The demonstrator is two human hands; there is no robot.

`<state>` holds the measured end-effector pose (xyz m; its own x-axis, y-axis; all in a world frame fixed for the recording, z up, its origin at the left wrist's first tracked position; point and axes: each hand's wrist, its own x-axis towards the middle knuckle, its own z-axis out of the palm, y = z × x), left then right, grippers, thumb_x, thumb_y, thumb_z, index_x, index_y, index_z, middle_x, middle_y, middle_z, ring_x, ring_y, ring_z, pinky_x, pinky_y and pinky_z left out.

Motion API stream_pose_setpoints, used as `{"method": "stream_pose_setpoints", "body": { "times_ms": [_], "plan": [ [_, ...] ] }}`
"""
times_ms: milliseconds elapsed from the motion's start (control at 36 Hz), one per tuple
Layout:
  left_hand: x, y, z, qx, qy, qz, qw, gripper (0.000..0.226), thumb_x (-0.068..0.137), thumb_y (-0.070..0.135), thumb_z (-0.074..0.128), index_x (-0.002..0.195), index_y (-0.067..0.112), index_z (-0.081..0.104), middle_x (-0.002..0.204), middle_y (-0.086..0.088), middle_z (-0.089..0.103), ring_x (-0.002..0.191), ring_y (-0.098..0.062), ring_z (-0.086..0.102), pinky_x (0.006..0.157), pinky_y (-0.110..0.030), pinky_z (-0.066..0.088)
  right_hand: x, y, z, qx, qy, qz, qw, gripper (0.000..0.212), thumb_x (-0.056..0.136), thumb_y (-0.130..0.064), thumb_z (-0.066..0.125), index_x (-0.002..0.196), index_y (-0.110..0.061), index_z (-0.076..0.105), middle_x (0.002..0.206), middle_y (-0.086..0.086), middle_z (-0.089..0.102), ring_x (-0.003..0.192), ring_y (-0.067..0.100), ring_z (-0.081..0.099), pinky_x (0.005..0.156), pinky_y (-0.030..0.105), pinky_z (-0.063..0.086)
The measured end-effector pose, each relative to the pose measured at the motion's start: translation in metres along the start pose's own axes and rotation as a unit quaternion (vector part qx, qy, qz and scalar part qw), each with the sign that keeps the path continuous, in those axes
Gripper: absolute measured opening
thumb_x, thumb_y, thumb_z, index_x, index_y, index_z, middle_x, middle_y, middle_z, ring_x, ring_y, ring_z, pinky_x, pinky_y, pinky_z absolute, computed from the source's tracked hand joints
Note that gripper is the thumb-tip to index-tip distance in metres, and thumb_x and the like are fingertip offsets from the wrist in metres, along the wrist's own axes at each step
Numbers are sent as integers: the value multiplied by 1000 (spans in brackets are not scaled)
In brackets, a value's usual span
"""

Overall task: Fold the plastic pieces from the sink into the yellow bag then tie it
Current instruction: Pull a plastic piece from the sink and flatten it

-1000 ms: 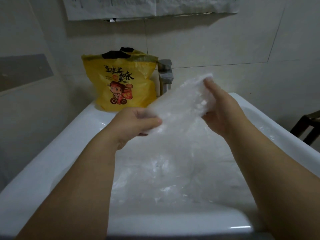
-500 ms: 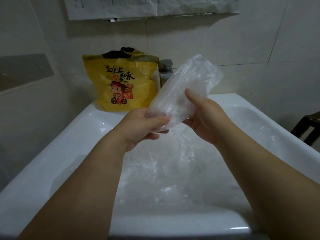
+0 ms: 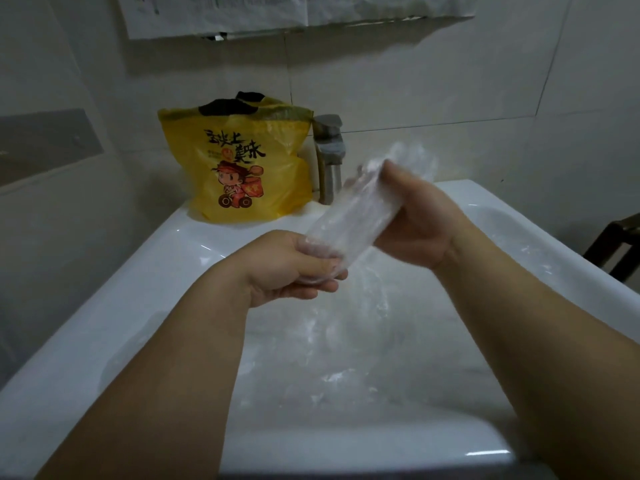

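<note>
A clear plastic piece (image 3: 356, 216), folded into a long narrow strip, is held over the white sink (image 3: 104, 323). My left hand (image 3: 291, 268) grips its near end, fingers curled under it. My right hand (image 3: 415, 220) holds its far end, the thumb pressed on top. More crumpled clear plastic (image 3: 346, 358) lies in the sink basin below my hands. The yellow bag (image 3: 242, 168), printed with a cartoon figure and black characters, stands upright on the sink's back left corner with its mouth open; something black shows at the top.
A metal faucet (image 3: 329, 157) stands just right of the yellow bag, behind the held plastic. Tiled walls close in at the back and left. Papers hang on the wall above. A dark chair frame (image 3: 616, 244) shows at the right edge.
The held plastic piece has been folded narrower. My right hand moved from under its middle up to its far end, and the piece now slants lower over the sink.
</note>
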<state>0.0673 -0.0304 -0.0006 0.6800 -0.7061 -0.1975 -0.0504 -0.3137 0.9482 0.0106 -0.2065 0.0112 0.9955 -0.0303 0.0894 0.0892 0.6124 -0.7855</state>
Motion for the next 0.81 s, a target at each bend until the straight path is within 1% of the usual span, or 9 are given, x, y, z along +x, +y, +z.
{"method": "stream_pose_setpoints", "body": {
  "times_ms": [83,222,306,417,500,556,639,722,806],
  "plan": [
    [-1,-4,-5,39,-12,-27,999,10,87,16,69,96,13,69,87,4,76,77,-5,72,58,-15,53,-4,-8,-7,20,26,-27,999,24,92,-33,51,98,-10,57,89,8,68,92,24,64,87,41,46],
    [-1,-7,0,154,5,27,988,16,76,17,80,88,21,72,85,4,73,79,-14,69,70,-26,52,-7,3,-2,-113,18,-3,993,32,97,-35,47,111,-9,59,100,8,66,97,24,65,86,39,50],
    [-1,0,2,56,14,72,996,35,70,30,78,103,19,72,101,-1,75,94,-16,70,82,-30,52,-8,10,2,-188,2,25,982,46,94,-38,49,125,-5,54,117,15,64,112,31,62,95,44,50],
    [3,1,2,13,125,132,983,13,83,13,72,82,2,65,66,-5,61,55,-8,56,52,-17,44,-10,17,6,-223,-25,63,972,47,94,-28,54,132,-1,50,123,20,63,112,33,63,96,44,51],
    [7,1,-2,-70,173,125,975,12,85,11,70,89,-1,69,83,-16,70,74,-21,65,70,-32,55,-7,17,6,-215,67,36,974,29,92,-7,57,120,4,58,110,18,69,95,28,70,78,34,59],
    [8,3,-4,-133,169,107,971,11,87,8,67,96,3,70,92,-13,73,84,-24,68,77,-34,58,-6,14,4,-217,117,14,969,26,91,-3,58,116,3,60,106,16,70,90,26,71,71,30,60],
    [9,5,-6,-181,155,91,967,21,89,7,64,108,1,68,106,-15,71,96,-27,68,83,-37,57,-7,12,6,-210,132,-14,969,25,92,-2,57,117,2,60,106,16,70,91,26,70,73,31,60],
    [5,7,-9,-231,70,74,968,40,85,17,62,121,1,63,110,-14,70,98,-27,68,82,-35,58,-9,14,11,-215,114,-25,970,23,92,1,55,115,-4,59,110,19,67,100,31,68,82,36,58],
    [3,7,-10,-235,18,36,971,53,74,22,64,123,1,62,108,-15,68,97,-27,67,78,-34,58,-11,18,14,-244,82,-28,966,46,91,1,57,135,-8,46,109,19,67,95,31,69,80,38,59]
  ]
}}
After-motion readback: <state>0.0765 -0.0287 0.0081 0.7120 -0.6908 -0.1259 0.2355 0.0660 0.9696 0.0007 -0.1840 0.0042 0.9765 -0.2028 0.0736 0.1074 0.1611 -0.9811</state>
